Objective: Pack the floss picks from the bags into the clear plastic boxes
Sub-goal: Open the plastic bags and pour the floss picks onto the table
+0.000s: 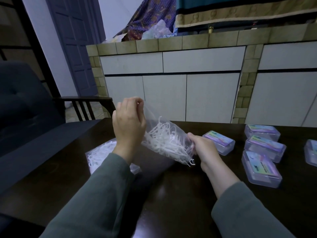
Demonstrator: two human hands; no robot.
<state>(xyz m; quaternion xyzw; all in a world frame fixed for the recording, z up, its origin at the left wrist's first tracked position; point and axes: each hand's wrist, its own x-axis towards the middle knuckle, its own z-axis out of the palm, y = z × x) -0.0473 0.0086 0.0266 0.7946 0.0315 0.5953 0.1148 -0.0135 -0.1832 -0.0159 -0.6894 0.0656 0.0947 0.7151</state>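
Note:
A clear plastic bag (164,138) full of white floss picks hangs tilted above the dark table (171,194). My left hand (127,124) pinches its upper end. My right hand (204,148) grips its lower end, where a few picks poke out. A second bag of floss picks (99,153) lies on the table at the left, partly hidden by my left sleeve. Several clear plastic boxes with colourful labels stand at the right, lids down: one near my right hand (218,142), others behind and beside it (261,169).
A dark cushioned armchair (25,109) stands left of the table. White cabinet doors under a tiled counter (171,86) fill the background. A further box (311,152) is cut off by the right edge.

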